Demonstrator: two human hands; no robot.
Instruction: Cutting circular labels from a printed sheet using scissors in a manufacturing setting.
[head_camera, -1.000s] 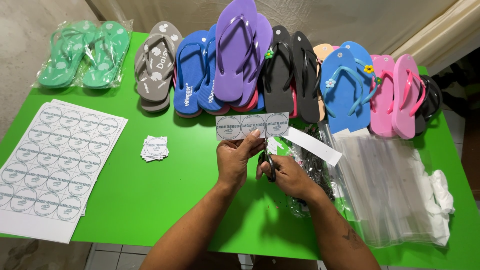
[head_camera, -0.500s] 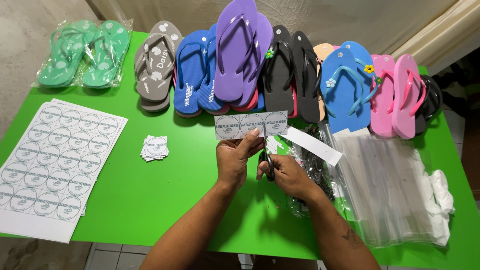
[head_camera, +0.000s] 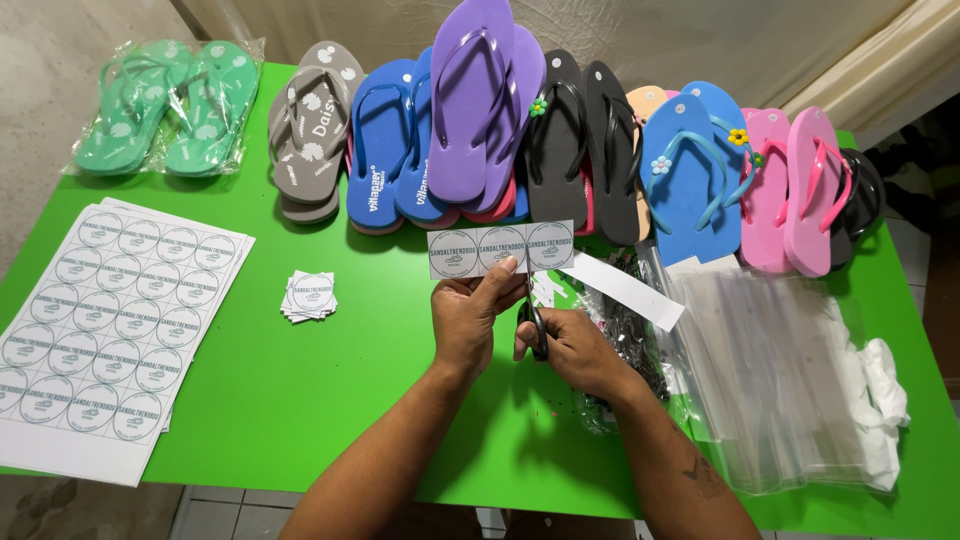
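flip-flops (head_camera: 560, 140) behind, sticker sheets (head_camera: 110, 320) left; my left hand (head_camera: 468, 318) pinches a three-label strip (head_camera: 500, 249), right hand (head_camera: 570, 348) grips scissors (head_camera: 534, 322).

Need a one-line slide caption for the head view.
Left hand holds a strip of three round labels while right hand works scissors over a green table.

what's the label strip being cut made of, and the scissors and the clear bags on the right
Label strip: thin matte white paper, held flat by the left hand.
Scissors in the right hand: dark, slightly shiny blades, probably metal; handles hidden.
Clear bags: glossy see-through plastic film, judging by the glare and wrinkles.
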